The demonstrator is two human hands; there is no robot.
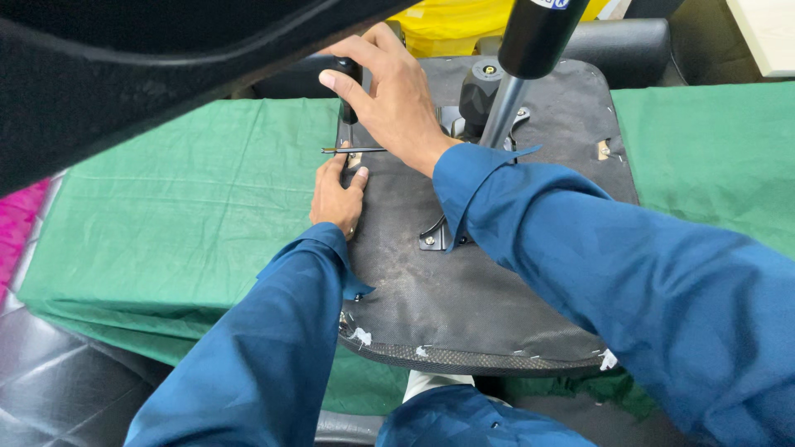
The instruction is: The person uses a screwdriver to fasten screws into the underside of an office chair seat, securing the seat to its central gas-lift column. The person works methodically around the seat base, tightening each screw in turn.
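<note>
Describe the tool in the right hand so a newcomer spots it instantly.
Start at the upturned black chair seat lying on the green cloth. At its left edge, the right hand wraps a screwdriver. It is the only black-handled tool standing upright, above the left hand.

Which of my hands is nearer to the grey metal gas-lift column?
Right. The right hand grips a black screwdriver handle just left of the grey metal column; the left hand rests farther away, on the seat underside's edge.

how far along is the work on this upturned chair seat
Done: the black chair seat lies underside up on the green cloth. In hand: the right hand grips a black-handled screwdriver at the seat's left edge, where the left hand steadies. Left: the metal bracket and gas cylinder remain attached.
</note>
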